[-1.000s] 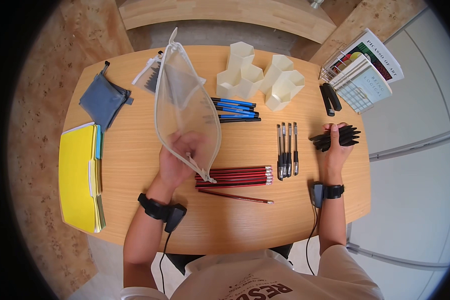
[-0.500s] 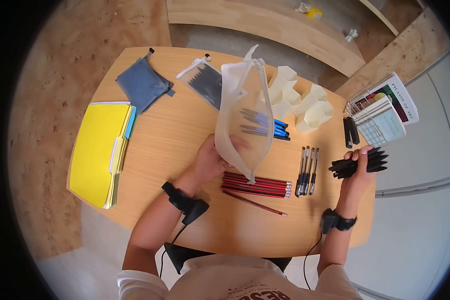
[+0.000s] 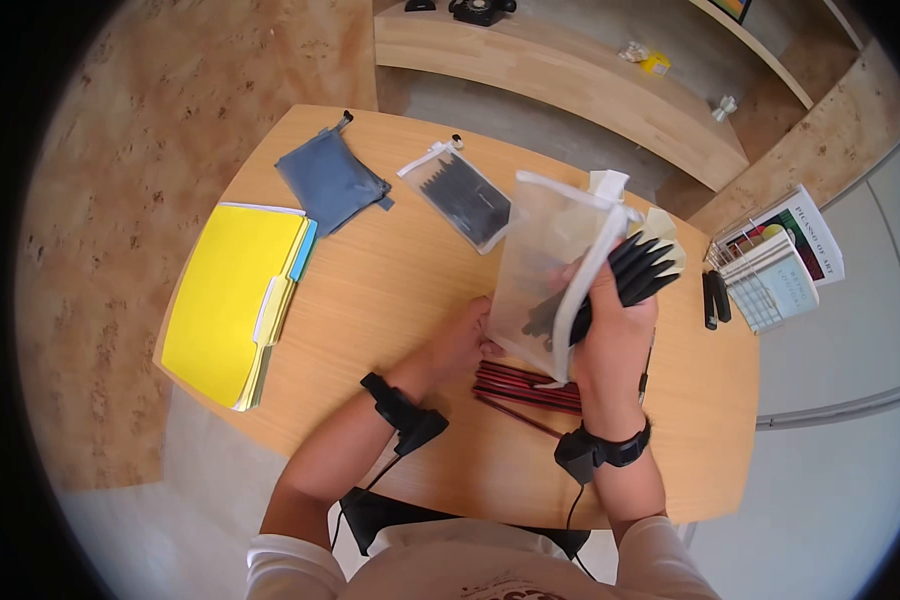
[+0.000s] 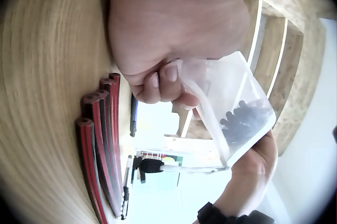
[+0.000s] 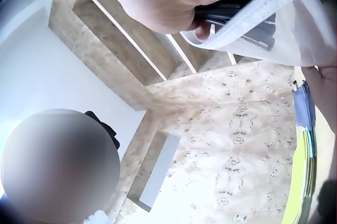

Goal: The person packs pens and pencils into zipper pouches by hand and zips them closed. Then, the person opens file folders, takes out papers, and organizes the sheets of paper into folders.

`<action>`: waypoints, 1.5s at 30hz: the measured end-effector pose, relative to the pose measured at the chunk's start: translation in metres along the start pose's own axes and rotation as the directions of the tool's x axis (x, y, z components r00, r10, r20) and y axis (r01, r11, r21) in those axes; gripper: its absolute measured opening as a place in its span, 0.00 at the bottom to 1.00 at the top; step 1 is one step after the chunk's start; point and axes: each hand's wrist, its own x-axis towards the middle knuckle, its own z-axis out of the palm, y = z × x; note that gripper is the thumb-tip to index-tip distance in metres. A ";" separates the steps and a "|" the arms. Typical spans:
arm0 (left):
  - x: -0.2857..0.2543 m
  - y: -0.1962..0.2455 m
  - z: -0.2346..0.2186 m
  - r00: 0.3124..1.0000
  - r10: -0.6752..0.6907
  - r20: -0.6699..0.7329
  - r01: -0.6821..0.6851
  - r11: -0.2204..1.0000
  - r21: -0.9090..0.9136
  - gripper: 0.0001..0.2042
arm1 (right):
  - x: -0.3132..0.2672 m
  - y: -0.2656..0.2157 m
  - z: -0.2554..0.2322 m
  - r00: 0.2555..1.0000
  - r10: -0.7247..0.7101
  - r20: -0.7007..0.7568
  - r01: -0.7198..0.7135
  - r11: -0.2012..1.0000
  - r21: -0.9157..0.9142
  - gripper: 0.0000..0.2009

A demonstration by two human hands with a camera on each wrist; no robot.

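My left hand (image 3: pixel 462 338) holds the closed end of a translucent white zip pouch (image 3: pixel 526 262), its fingers curled against the pouch's edge in the left wrist view. Gripped in my right hand (image 3: pixel 615 345) is a bundle of black pens (image 3: pixel 646 268). One end of the bundle shows through the pouch wall, inside the open zip mouth; the other end sticks out above the fist. Red-and-black striped pencils (image 3: pixel 520 388) lie on the table beneath the pouch, partly covered by the right hand and wrist.
Yellow folders (image 3: pixel 228 300) and a blue-grey pouch (image 3: pixel 332 185) lie at the left. A clear pouch with dark pens (image 3: pixel 465 205) sits at the back. Cream hexagonal holders (image 3: pixel 662 228) are half hidden behind the pens. A black stapler (image 3: pixel 716 300) stands beside a wire book rack (image 3: pixel 765 290) at the right.
My right hand has brought the black pens leftward from the table's right side into the mouth of the pouch. The pouch has tilted, its opening now facing right. The head view has shifted.
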 end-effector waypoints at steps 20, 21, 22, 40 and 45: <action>-0.005 0.036 0.013 0.979 -0.193 0.072 0.192 0.981 0.018 0.34 | 0.009 -0.027 -0.028 0.863 0.298 0.407 0.137 0.637 -0.759 0.14; -0.005 0.037 0.013 0.980 -0.185 0.066 0.185 0.983 0.007 0.34 | 0.009 -0.030 -0.029 0.880 0.234 0.413 0.257 0.497 -0.829 0.13; -0.005 0.037 0.013 0.982 -0.177 0.060 0.177 0.984 -0.004 0.34 | 0.009 -0.031 -0.030 0.880 0.235 0.413 0.256 0.497 -0.829 0.13; -0.004 0.024 0.013 0.980 -0.174 0.093 0.174 0.985 0.003 0.32 | 0.018 -0.003 -0.028 0.899 0.283 0.334 0.191 0.432 -0.881 0.22; -0.005 0.022 0.011 0.955 -0.251 0.159 0.293 0.880 -0.374 0.33 | 0.024 0.002 -0.032 0.892 0.274 0.361 0.198 0.480 -0.855 0.29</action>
